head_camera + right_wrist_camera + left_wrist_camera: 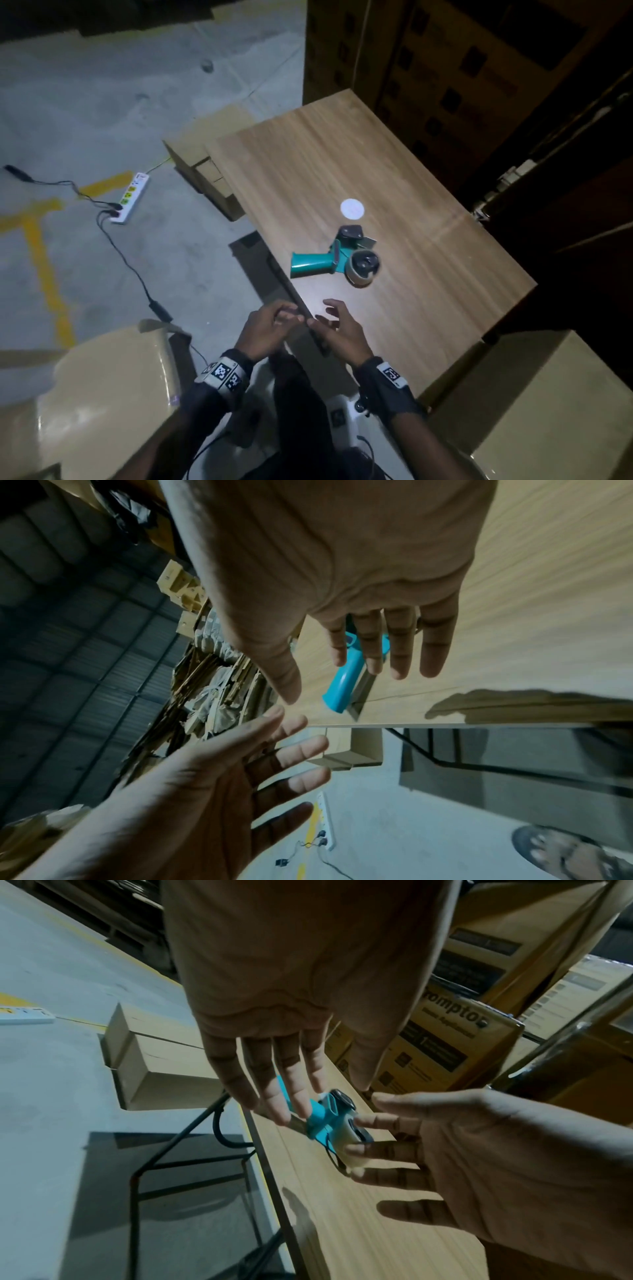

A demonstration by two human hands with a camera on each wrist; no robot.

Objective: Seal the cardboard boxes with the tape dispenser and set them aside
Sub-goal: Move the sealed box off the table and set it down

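Fingers [291,313] of the left hand [265,330] and of the right hand [342,330] are spread and relaxed, tips nearly meeting over the near edge of the table [428,171]; neither hand holds anything.

The tape dispenser [337,258] lies on its side near the middle of the table, apart from both hands, with its teal handle pointing toward the table's left edge and the tape roll toward the person. No box rests on the table. One taped box [102,394] sits low at the person's left, another box [548,411] at the right, and a further box [205,164] stands on the floor beyond the table's far-left corner.

Likely faults from this state:

- Blade contact. The cutter end of the dispenser faces away from the person; a reach over the top instead of to the handle could bring fingers against the blade.
- Knock-off. The dispenser lies toward the left edge; a careless sweep could push it to the floor.
- Trip or snag. A power strip [132,198] and its cables [133,270] cross the floor on the left, where a box would probably be carried.
- Poor light may hide the loose end of the tape.
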